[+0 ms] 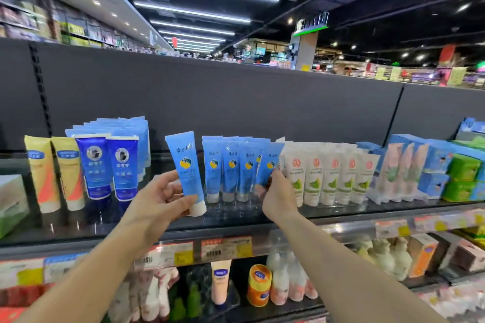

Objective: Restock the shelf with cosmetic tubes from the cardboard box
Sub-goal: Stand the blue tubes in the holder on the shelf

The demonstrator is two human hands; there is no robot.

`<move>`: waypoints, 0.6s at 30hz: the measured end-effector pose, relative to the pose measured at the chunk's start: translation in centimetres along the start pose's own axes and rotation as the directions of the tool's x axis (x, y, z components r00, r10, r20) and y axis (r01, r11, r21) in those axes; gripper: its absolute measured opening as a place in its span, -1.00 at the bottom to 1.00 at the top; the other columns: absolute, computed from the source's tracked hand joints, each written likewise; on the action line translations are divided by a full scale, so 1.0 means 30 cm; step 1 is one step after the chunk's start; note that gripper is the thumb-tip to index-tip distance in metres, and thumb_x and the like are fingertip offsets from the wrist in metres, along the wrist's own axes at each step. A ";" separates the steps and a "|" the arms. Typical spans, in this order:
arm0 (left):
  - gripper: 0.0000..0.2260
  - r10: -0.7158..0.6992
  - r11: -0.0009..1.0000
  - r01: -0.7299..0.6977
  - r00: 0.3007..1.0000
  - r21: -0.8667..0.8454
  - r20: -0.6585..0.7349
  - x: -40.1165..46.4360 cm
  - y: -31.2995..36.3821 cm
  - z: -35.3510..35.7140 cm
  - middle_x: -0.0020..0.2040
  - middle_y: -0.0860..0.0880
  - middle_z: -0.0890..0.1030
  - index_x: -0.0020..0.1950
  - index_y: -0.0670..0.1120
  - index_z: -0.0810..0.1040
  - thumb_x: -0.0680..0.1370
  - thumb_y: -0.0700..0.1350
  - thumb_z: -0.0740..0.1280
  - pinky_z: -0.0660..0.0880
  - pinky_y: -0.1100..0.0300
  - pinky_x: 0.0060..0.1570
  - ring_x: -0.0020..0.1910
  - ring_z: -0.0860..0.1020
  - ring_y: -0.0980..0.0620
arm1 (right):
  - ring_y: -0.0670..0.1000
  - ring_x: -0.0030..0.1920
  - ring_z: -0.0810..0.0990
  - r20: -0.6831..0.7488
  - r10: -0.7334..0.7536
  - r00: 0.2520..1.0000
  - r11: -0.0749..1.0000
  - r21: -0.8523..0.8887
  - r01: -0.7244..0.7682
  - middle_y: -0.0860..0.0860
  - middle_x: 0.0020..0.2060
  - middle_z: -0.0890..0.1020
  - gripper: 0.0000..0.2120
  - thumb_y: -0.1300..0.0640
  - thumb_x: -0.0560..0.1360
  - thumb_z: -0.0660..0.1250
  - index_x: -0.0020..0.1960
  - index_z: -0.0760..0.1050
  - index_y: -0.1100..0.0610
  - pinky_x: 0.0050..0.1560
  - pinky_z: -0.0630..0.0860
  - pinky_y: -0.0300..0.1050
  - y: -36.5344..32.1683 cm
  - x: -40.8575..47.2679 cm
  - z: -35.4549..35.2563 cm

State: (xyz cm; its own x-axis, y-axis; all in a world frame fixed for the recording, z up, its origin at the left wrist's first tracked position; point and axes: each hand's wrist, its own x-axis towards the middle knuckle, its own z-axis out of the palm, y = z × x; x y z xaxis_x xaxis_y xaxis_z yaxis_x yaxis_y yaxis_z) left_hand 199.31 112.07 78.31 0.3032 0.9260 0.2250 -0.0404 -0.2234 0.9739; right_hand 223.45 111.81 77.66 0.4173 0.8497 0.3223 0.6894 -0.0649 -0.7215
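My left hand (160,198) grips a light blue cosmetic tube (186,170) with a white cap, held upright, cap down, just above the glass shelf (231,214). To its right, several matching blue tubes (231,169) stand in a row on that shelf. My right hand (279,195) reaches in at the right end of this row and its fingers pinch the lower part of the rightmost blue tube (270,165). The cardboard box is out of view.
Yellow tubes (43,173) and dark blue tubes (109,168) stand at the left, white-and-green tubes (330,178) and boxed goods (446,168) at the right. A gap lies between the dark blue tubes and the held tube. Price labels (225,248) line the shelf edge; bottles fill the shelf below.
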 end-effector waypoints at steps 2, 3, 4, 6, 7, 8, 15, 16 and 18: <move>-0.58 -0.002 1.000 0.002 1.000 0.001 -0.014 -0.006 -0.005 0.007 0.05 -0.03 0.69 0.29 0.03 0.47 0.47 -0.25 0.41 0.61 0.12 -0.01 0.04 0.66 0.00 | 0.01 -0.02 0.50 0.034 0.013 0.999 1.000 -0.008 -0.012 -0.06 -0.04 0.54 -0.86 0.22 0.53 0.30 0.08 0.41 0.12 0.00 0.50 -0.14 -0.001 0.009 0.005; -0.58 0.000 1.000 0.000 1.000 0.010 -0.015 -0.012 -0.004 0.013 0.05 -0.03 0.69 0.29 0.03 0.47 0.48 -0.25 0.41 0.61 0.16 -0.05 0.04 0.66 0.01 | 0.02 0.02 0.51 0.044 0.016 0.999 1.000 -0.017 -0.015 -0.04 0.00 0.55 -0.82 0.20 0.54 0.31 0.12 0.41 0.12 0.07 0.51 -0.08 0.000 0.009 0.005; -0.59 0.011 1.000 -0.011 1.000 0.027 -0.017 -0.017 -0.002 0.017 0.04 -0.02 0.70 0.28 0.04 0.47 0.49 -0.25 0.40 0.60 0.17 -0.05 0.03 0.67 0.02 | 0.02 0.06 0.53 0.058 0.018 0.998 1.000 -0.014 -0.017 -0.03 0.04 0.55 -0.79 0.20 0.54 0.31 0.16 0.41 0.11 0.14 0.50 -0.06 -0.001 0.007 0.004; -0.62 0.028 0.998 -0.026 0.999 0.055 -0.030 -0.027 0.005 0.023 0.02 0.01 0.70 0.26 0.07 0.49 0.50 -0.24 0.40 0.57 0.18 -0.06 0.00 0.67 0.05 | 0.03 0.13 0.53 0.086 0.024 0.996 1.000 -0.019 -0.023 -0.02 0.10 0.57 -0.75 0.19 0.55 0.30 0.22 0.40 0.11 0.19 0.46 -0.08 0.000 0.005 0.003; -0.62 0.028 0.997 -0.025 0.999 0.067 -0.039 -0.029 0.010 0.025 0.01 0.03 0.70 0.25 0.09 0.49 0.50 -0.23 0.40 0.57 0.20 -0.08 -0.01 0.67 0.08 | 0.03 0.14 0.53 0.099 0.026 0.995 0.999 -0.024 -0.024 0.00 0.12 0.57 -0.73 0.19 0.55 0.30 0.24 0.40 0.11 0.18 0.44 -0.10 -0.002 0.003 0.000; -0.62 0.030 0.996 -0.027 0.999 0.084 -0.040 -0.030 0.013 0.024 0.01 0.05 0.70 0.24 0.11 0.49 0.50 -0.22 0.40 0.58 0.21 -0.09 -0.01 0.67 0.09 | 0.03 0.14 0.53 0.115 0.030 0.993 0.999 -0.027 -0.027 0.00 0.13 0.57 -0.73 0.19 0.56 0.29 0.24 0.40 0.12 0.16 0.43 -0.13 -0.002 0.006 -0.004; -0.65 0.053 0.987 -0.050 0.999 0.152 -0.013 -0.031 0.035 0.056 0.00 0.12 0.70 0.18 0.18 0.51 0.52 -0.23 0.38 0.58 0.21 -0.07 -0.04 0.66 0.14 | 0.02 0.09 0.49 0.153 0.037 0.988 0.999 0.002 -0.037 0.03 0.14 0.52 -0.78 0.22 0.59 0.22 0.24 0.38 0.13 -0.21 0.39 -0.50 0.001 0.007 -0.024; -0.65 0.051 0.988 -0.051 0.999 0.148 -0.002 -0.031 0.036 0.063 -0.02 0.11 0.70 0.18 0.16 0.51 0.53 -0.24 0.37 0.59 0.22 -0.09 -0.05 0.67 0.13 | 0.02 0.10 0.49 0.159 0.047 0.986 0.999 0.008 -0.049 0.01 0.16 0.52 -0.77 0.23 0.59 0.23 0.24 0.38 0.11 -0.18 0.38 -0.50 -0.002 0.005 -0.023; -0.66 0.050 0.988 -0.050 0.999 0.147 0.006 -0.028 0.037 0.072 -0.03 0.12 0.70 0.14 0.16 0.51 0.53 -0.26 0.36 0.60 0.26 -0.12 -0.06 0.67 0.12 | 0.09 0.14 0.53 0.138 0.040 0.990 0.998 -0.046 -0.034 0.09 0.15 0.56 -0.75 0.18 0.58 0.26 0.24 0.40 0.17 0.00 0.43 -0.27 -0.007 0.006 -0.023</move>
State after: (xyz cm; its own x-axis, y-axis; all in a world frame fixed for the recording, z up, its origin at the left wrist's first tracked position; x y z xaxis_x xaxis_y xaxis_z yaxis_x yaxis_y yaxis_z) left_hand 201.05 110.38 79.15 0.3070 0.9117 0.2729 0.0845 -0.3117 0.9464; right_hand 223.80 111.61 78.29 0.3586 0.9106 0.2055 0.7016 -0.1178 -0.7027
